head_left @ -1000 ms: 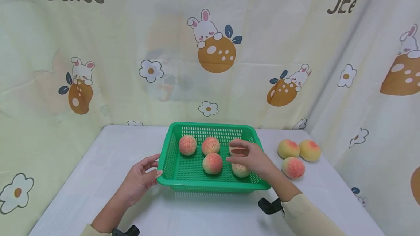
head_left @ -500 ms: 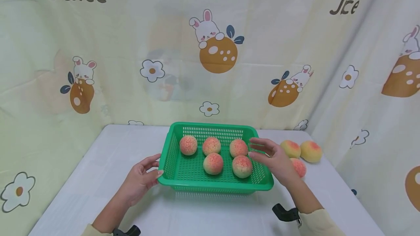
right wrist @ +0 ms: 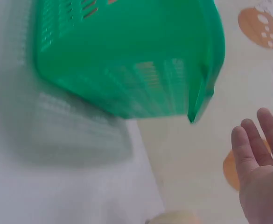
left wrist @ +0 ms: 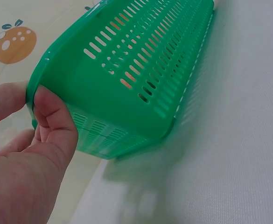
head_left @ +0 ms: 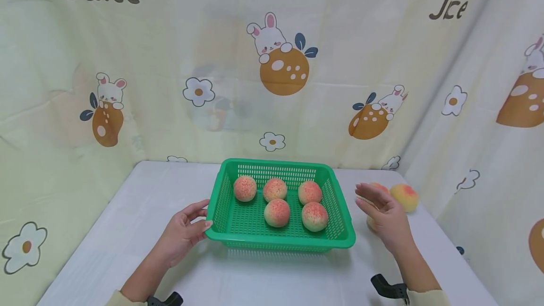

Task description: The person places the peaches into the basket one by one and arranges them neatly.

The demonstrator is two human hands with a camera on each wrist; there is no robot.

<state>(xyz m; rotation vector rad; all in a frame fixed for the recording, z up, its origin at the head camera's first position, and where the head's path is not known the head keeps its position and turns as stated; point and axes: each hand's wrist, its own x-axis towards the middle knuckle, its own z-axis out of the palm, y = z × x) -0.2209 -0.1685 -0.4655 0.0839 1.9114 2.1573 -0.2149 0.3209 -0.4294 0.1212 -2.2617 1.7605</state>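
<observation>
- Green plastic basket [head_left: 280, 239] near the worktop's [head_left: 272, 277] far edge, with five peaches [head_left: 277, 213] inside: three along the basket's far side, two closer to its near side, one of those toward the near right corner.
- Left hand [head_left: 180, 235] at the basket's left rim, the plastic edge pinched between thumb and fingers.
- Right hand [head_left: 384, 218] wide, fingers extended, nothing held; just outside the basket's right rim, toward the worktop's right edge.
- Loose peaches [head_left: 404, 197] near the worktop's far right corner, one mostly in view, others partly hidden behind the right hand; impossible to tell whether touched.
- Step in hand, by all appearances: a reach for another peach, with the basket steadied. For the next move, likely needed: fingers closed firmly round just one peach, neighbours left undisturbed.
- Compared with a second earlier: right hand gone from above the basket's right side to beyond its rim; left hand's hold unchanged, same five peaches inside.
</observation>
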